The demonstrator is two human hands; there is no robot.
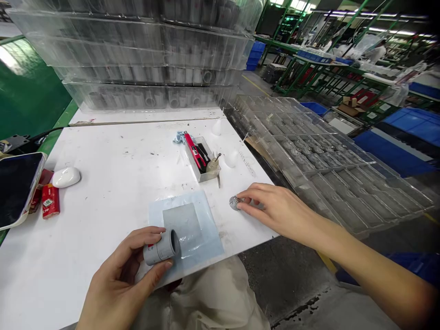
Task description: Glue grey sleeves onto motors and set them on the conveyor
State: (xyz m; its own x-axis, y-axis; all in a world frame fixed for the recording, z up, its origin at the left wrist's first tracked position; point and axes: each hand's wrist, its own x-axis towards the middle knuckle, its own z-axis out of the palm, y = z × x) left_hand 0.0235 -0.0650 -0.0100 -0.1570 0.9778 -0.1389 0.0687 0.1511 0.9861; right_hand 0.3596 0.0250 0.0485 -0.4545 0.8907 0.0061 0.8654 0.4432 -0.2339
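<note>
My left hand (129,270) grips a short grey cylindrical sleeve (161,247) with red and dark print, its open end facing right. The sleeve is held over the near edge of a pale blue sheet (211,233). On that sheet lies a grey square pad (182,220) under clear film. To the right, my right hand (264,206) has its fingers closed around a small silvery round metal part (235,202) at the tabletop. Fingers hide the rest of that part. A small clear box (202,176) beyond the hands holds a red cutter (195,151) and thin tools.
Stacked clear trays (154,50) of grey cylinders stand at the back. A large compartmented plastic tray (330,156) lies to the right of the table. White cones (231,159) stand near the box. A phone (20,188), white mouse (66,177) and red packet (50,201) sit at left.
</note>
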